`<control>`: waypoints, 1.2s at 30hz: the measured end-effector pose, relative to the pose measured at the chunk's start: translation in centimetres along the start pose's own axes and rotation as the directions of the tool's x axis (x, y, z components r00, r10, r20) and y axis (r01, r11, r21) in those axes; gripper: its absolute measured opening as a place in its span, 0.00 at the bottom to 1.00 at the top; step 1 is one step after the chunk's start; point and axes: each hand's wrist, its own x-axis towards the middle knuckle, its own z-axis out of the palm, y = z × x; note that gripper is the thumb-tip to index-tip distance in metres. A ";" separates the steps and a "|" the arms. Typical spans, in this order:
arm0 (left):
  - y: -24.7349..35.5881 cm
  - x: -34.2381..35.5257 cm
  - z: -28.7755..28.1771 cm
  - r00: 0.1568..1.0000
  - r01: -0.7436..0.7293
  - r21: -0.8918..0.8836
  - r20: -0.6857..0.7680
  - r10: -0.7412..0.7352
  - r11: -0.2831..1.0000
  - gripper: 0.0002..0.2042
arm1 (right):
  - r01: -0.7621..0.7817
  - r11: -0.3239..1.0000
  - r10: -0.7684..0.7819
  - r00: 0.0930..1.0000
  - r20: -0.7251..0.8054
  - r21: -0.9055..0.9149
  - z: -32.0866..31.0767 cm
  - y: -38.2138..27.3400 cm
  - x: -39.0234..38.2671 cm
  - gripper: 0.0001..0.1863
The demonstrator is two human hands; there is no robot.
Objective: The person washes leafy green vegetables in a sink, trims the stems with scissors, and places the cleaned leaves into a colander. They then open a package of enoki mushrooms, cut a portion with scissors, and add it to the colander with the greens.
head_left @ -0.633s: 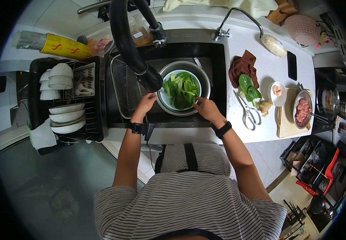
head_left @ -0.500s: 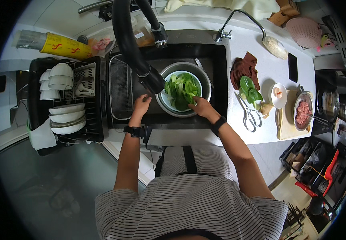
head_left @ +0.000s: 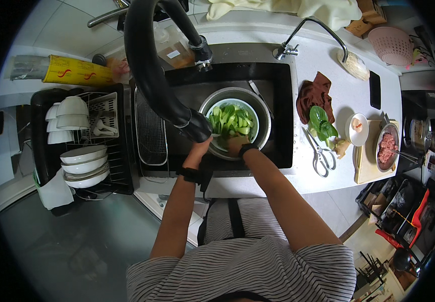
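Your shirt [head_left: 242, 267], lower centre, is pale grey with thin dark stripes; the leaves [head_left: 233, 120] mid-frame are bright green, the cloth [head_left: 314, 98] right of centre brown, the upper-left roll [head_left: 74, 69] yellow.

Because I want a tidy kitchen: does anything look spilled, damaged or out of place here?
Nothing looks clearly spilled or damaged. A little odd: loose green leaves lie against a crumpled brown cloth on the counter, apart from the greens in the sink.
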 end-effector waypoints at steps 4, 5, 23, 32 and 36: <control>1.0 -0.2 -0.6 0.969 0.194 -0.066 0.167 -0.181 0.979 0.19 | 0.130 0.948 -0.175 0.975 0.135 0.289 -3.5 2.4 -0.6 0.24; 1.5 -0.4 -0.5 0.954 0.237 -0.079 0.206 -0.217 0.968 0.19 | 0.143 0.908 -0.138 0.990 -0.040 0.395 -4.0 2.4 -1.7 0.20; 7.2 -3.4 0.5 0.992 0.126 -0.350 0.063 -0.111 0.928 0.16 | 0.158 0.896 0.033 0.908 -0.418 0.415 -6.6 -1.9 -17.7 0.14; 5.4 -6.0 -1.5 0.993 0.061 -0.360 -0.074 -0.094 0.931 0.14 | -0.206 0.918 0.389 0.622 -0.679 0.338 -5.4 8.9 -27.3 0.14; 5.6 -7.3 -1.4 0.994 0.066 -0.406 -0.051 -0.094 0.912 0.13 | -0.545 0.835 0.392 0.499 -0.773 0.072 -3.1 14.3 -29.7 0.26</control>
